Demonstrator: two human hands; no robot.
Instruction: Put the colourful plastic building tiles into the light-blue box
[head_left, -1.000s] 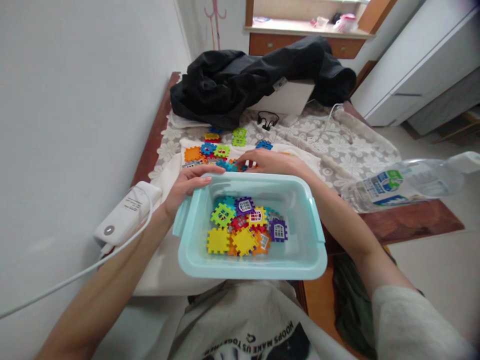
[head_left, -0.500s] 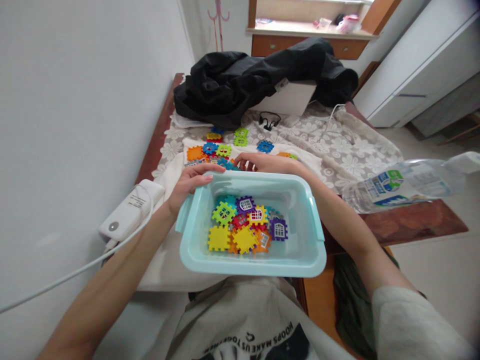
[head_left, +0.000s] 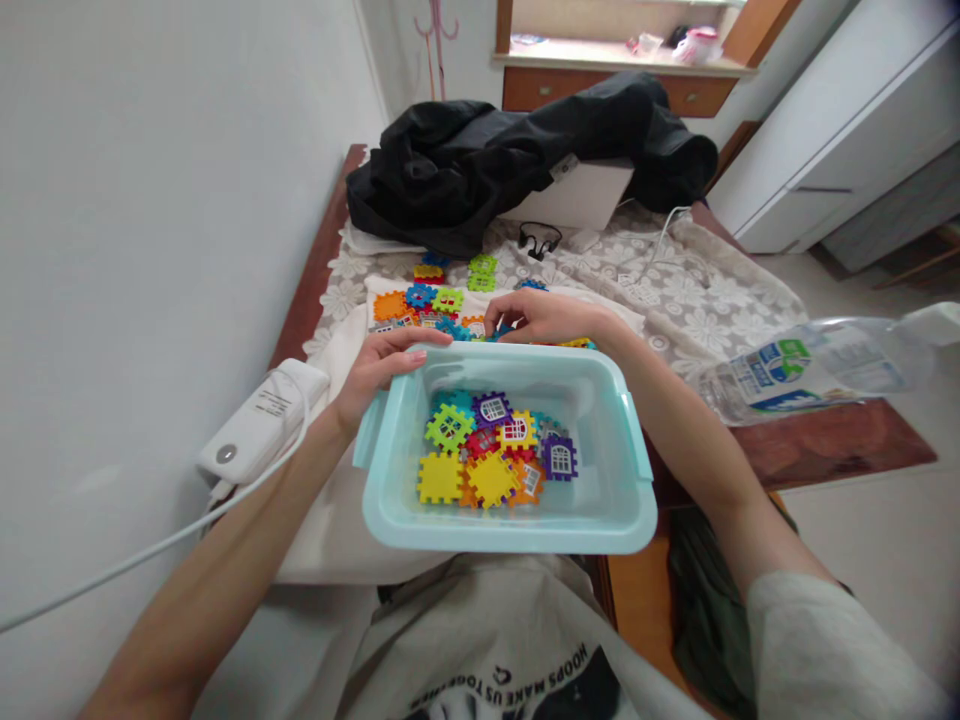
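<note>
While the left hand (head_left: 375, 372) grips a smooth plastic tub (head_left: 510, 537) of notched tiles (head_left: 491, 478), the curled right hand's (head_left: 553, 314) hold is unclear; floral tablecloth (head_left: 720, 285), white wall (head_left: 187, 180) alongside.

Head-worn view, facing forward and down, close above tub (head_left: 510, 537)

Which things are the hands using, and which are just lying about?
In use:
Pale blue plastic tub, left hand on its rim
Colourful, flat, toothed plastic tiles, in the tub and by the right hand

Probably lying about:
Crumpled black cloth
White-capped clear plastic bottle
Corded white oblong plastic box
</note>
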